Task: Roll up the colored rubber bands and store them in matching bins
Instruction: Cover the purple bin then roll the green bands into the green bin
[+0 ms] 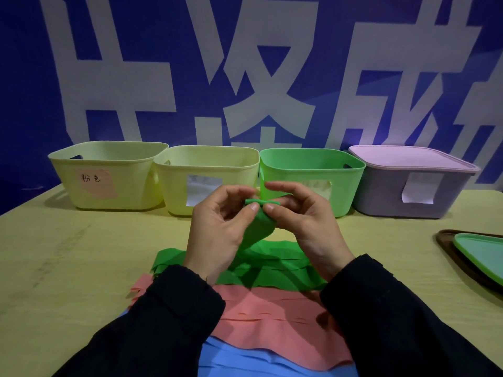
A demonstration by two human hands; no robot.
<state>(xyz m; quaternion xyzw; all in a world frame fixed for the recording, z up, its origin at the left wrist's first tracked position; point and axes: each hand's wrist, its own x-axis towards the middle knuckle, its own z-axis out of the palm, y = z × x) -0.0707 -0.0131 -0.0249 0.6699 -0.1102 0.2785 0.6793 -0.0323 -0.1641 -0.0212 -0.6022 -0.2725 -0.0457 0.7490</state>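
Note:
My left hand (217,227) and my right hand (304,221) are raised above the table and together pinch the rolled top end of a green rubber band (258,224), which hangs down between them to the green pile (272,270). Nearer me lie pink bands (272,317) and blue bands (245,360), partly hidden by my dark sleeves. Behind my hands stands the green bin (313,164). A yellow bin with a pink label (109,175) is at the far left.
A second yellow bin with a white label (206,170) sits between them. A purple lidded box (408,183) stands at the right end of the row. A green lid on a brown tray (481,254) lies at the table's right edge. A blue wall is behind.

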